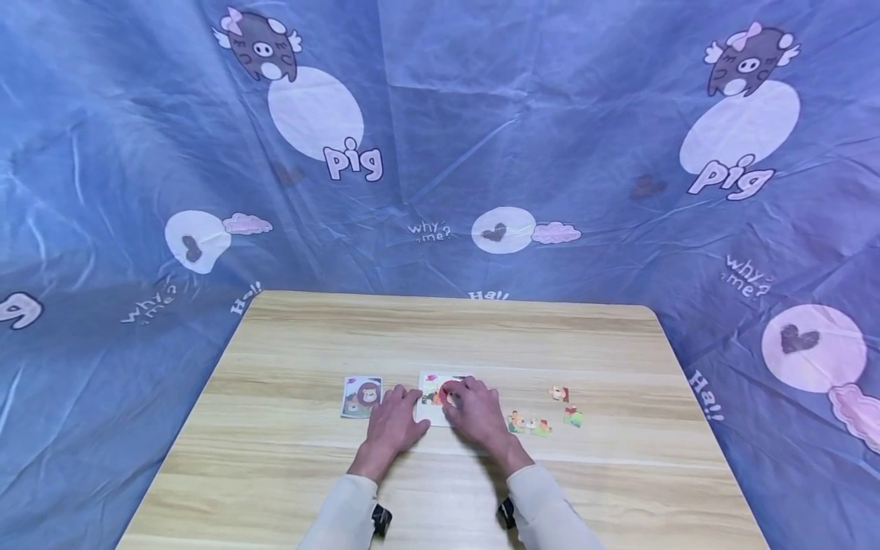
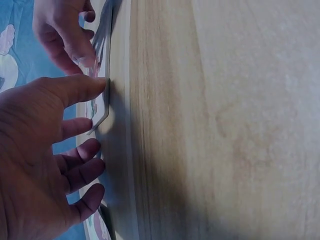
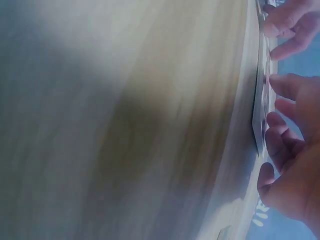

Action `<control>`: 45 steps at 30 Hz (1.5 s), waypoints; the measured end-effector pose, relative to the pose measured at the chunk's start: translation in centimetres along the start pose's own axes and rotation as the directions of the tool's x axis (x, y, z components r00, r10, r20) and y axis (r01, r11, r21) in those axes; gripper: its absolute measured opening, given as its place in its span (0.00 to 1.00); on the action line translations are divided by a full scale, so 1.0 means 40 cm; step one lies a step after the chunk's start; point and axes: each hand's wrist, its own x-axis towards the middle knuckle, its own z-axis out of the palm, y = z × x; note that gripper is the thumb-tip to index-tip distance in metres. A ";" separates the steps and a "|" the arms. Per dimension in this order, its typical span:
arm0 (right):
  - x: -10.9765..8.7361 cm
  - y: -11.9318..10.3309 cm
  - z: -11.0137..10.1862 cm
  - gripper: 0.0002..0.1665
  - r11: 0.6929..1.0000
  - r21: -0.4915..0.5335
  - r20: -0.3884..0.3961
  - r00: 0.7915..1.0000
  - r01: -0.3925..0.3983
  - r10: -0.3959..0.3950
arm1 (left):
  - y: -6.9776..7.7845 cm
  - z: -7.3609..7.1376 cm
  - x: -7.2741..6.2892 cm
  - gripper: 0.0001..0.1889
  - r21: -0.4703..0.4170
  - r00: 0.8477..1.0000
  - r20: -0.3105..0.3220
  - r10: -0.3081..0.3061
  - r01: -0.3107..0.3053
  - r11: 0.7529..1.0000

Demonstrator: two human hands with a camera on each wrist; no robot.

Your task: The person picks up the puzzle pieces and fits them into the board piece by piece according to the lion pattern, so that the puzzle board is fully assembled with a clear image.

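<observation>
A light, flat puzzle board (image 1: 433, 418) lies mid-table with part of a lion picture (image 1: 445, 393) in it. My left hand (image 1: 395, 422) is at its left side, thumb by the near corner and forefinger along the left edge. The other left fingers (image 2: 82, 172) hang loosely bent. My right hand (image 1: 480, 412) is over the board's right part, thumb and bent forefinger at the lion's red mane. In the right wrist view, the right thumb (image 3: 287, 85) comes down to the board's face. Whether a puzzle piece is pinched there is hidden.
Left of the board lies a picture card (image 1: 361, 399) with a lion on it. Loose puzzle pieces lie to the right: one upper piece (image 1: 560, 393), a green one (image 1: 574, 416) and several nearer ones (image 1: 541, 428). Blue patterned cloth (image 1: 440, 153) hangs behind the wooden table (image 1: 440, 328).
</observation>
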 end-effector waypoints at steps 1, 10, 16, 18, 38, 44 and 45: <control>-0.002 0.003 -0.006 0.20 1.000 0.020 0.006 1.000 -0.017 0.017 | 0.001 0.000 0.000 0.30 -0.004 1.000 0.000 0.000 0.000 1.000; -0.029 0.051 -0.054 0.24 0.979 0.124 0.004 0.986 -0.164 0.164 | 0.008 0.001 -0.005 0.28 -0.005 1.000 -0.028 0.003 -0.003 1.000; -0.053 0.093 -0.066 0.24 0.966 0.146 -0.038 0.975 -0.213 0.220 | 0.010 0.003 -0.008 0.28 -0.018 1.000 -0.019 -0.005 0.004 1.000; -0.059 0.104 -0.070 0.24 0.963 0.154 -0.052 0.972 -0.220 0.231 | 0.011 0.003 -0.009 0.28 -0.024 1.000 -0.013 -0.010 0.010 1.000; -0.092 0.243 -0.148 0.24 0.928 0.153 -0.096 0.929 -0.340 0.356 | 0.006 0.013 -0.003 0.24 0.017 0.997 -0.065 0.050 -0.049 0.999; -0.104 0.282 -0.174 0.26 0.908 0.116 -0.069 0.909 -0.402 0.411 | 0.003 0.012 -0.001 0.24 0.021 0.997 -0.064 0.049 -0.048 0.999; -0.106 0.286 -0.177 0.26 0.904 0.109 -0.065 0.904 -0.414 0.422 | 0.003 0.012 -0.001 0.24 0.022 0.997 -0.067 0.049 -0.048 0.999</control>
